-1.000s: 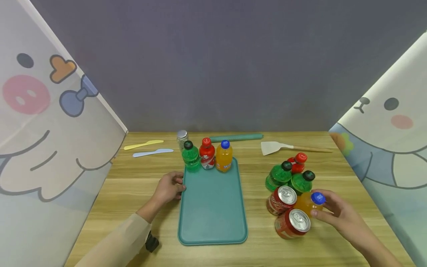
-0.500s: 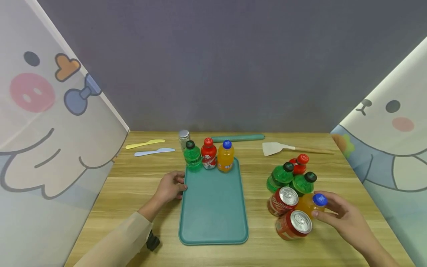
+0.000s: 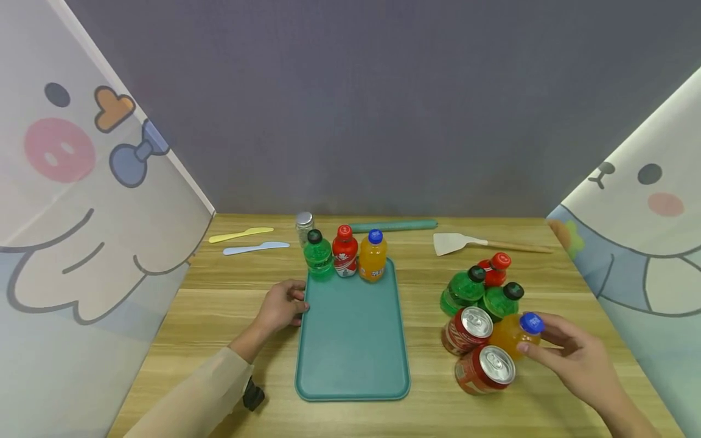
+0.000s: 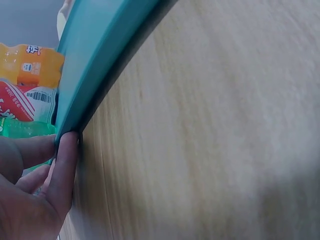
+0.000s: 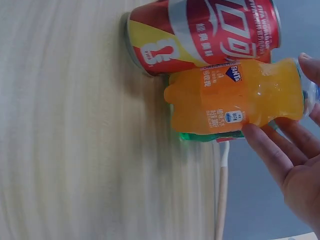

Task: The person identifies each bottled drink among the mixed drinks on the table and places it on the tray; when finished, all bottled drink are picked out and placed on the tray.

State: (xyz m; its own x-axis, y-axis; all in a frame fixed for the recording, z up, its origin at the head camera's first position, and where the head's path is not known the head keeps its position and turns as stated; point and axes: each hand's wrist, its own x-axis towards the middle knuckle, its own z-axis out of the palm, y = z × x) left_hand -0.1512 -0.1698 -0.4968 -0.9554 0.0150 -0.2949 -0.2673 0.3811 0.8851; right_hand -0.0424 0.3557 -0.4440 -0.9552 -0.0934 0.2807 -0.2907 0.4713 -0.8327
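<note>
My left hand (image 3: 280, 307) pinches the left rim of a teal tray (image 3: 353, 340); the left wrist view shows the thumb and a finger at its edge. On the tray's far end stand a green soda bottle (image 3: 319, 254), a red-capped bottle (image 3: 345, 250) and an orange soda bottle (image 3: 373, 255). At the right, my right hand (image 3: 575, 359) grips another orange Fanta bottle (image 5: 227, 97) near its neck, between thumb and fingers. Whether its base touches the table, I cannot tell. Close beside it are two red cola cans (image 3: 468, 331), two green bottles (image 3: 462, 292) and a red-capped bottle (image 3: 495, 269).
Along the back lie a yellow knife (image 3: 241, 235), a pale blue knife (image 3: 256, 248), a teal rod (image 3: 394, 225) and a spatula (image 3: 493, 244). A silver-lidded glass jar (image 3: 304, 226) stands behind the green bottle. Printed side walls (image 3: 164, 255) and a grey back wall (image 3: 378, 121) border the table.
The orange Fanta bottle in my right hand has shifted slightly to the right. My left hand stays at the tray's rim. The whole head view has drifted a little.
</note>
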